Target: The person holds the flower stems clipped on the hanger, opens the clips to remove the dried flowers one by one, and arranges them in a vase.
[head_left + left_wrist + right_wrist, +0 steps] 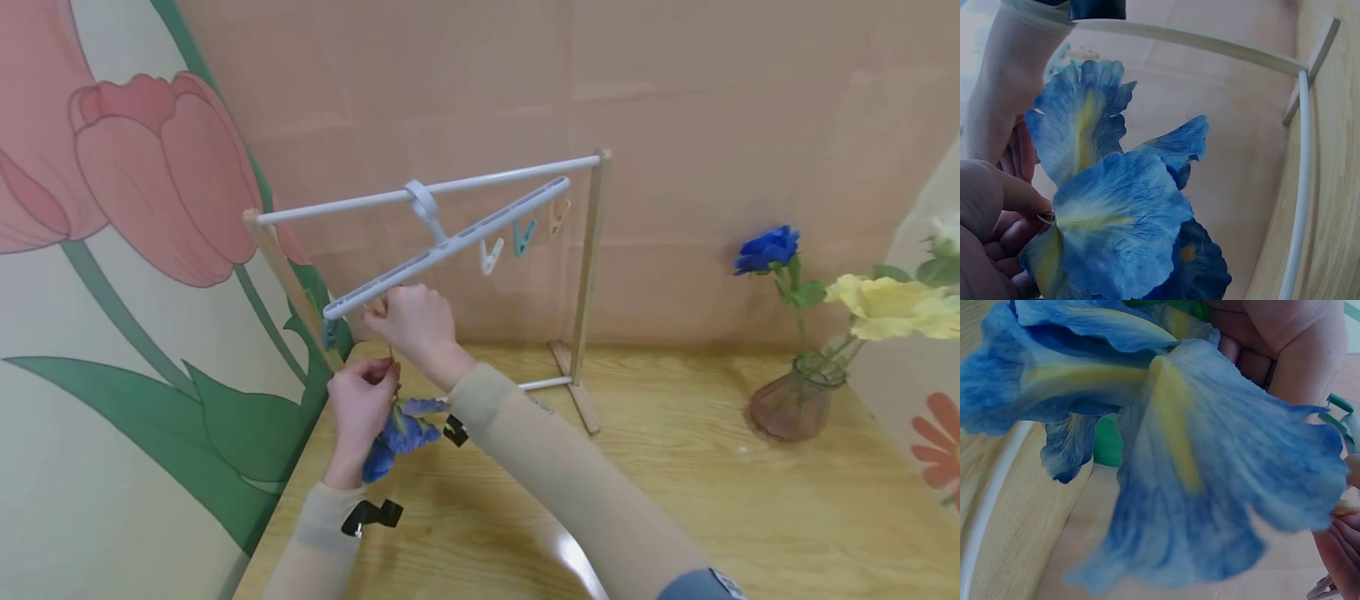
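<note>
A blue artificial iris [405, 429] with yellow streaks hangs head down, filling much of both wrist views. My left hand [362, 396] pinches its thin stem between thumb and fingers, just above the petals. Over it, my right hand [416, 325] pinches a tan clothespin [378, 307] under the low left end of a pale plastic hanger [450, 244]. That clothespin is mostly covered by fingers, and whether its jaws are on the stem cannot be seen. The hanger tilts, hooked on the top bar [495, 178] of a small rack.
White [491, 257], teal [523, 238] and yellowish [558, 217] clothespins hang on the hanger's right half; a dark teal clothespin [330, 334] hangs at its left end. A glass vase [795, 404] with a blue rose [768, 248] and a yellow flower [892, 306] stands right. A tulip-print wall [165, 333] borders the left.
</note>
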{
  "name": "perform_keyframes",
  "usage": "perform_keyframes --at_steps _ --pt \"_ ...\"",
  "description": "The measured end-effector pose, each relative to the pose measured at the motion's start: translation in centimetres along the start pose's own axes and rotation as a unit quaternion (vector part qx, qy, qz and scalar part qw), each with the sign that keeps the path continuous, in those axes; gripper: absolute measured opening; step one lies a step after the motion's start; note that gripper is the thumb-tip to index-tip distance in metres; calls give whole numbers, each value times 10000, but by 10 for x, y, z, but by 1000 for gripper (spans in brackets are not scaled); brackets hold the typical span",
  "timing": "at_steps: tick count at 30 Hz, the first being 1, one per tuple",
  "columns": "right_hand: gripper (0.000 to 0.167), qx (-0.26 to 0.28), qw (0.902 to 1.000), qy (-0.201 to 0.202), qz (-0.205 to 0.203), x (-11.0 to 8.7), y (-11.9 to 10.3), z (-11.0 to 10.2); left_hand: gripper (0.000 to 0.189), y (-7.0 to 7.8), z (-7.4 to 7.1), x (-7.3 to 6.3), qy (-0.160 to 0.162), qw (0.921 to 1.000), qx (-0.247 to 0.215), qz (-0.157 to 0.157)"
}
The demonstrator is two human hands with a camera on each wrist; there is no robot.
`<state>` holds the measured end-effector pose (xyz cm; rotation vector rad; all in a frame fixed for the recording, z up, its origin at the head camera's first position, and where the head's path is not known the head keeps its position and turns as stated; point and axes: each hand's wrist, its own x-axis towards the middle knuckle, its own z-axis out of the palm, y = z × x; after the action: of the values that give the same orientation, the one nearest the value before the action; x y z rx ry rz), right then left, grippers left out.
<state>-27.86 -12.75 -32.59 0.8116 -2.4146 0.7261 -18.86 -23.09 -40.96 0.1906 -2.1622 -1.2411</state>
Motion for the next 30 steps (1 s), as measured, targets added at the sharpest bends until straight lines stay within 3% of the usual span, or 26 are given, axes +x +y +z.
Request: perform_keyframes --at_steps 16,30 --pt "45 863 9958 192 -231 -6 17 7 10 -1 4 -1 -45 9999 59 100" --pt "43 1111 9936 86 -166 -7 23 4 10 -4 8 -5 -130 9996 -221 135"
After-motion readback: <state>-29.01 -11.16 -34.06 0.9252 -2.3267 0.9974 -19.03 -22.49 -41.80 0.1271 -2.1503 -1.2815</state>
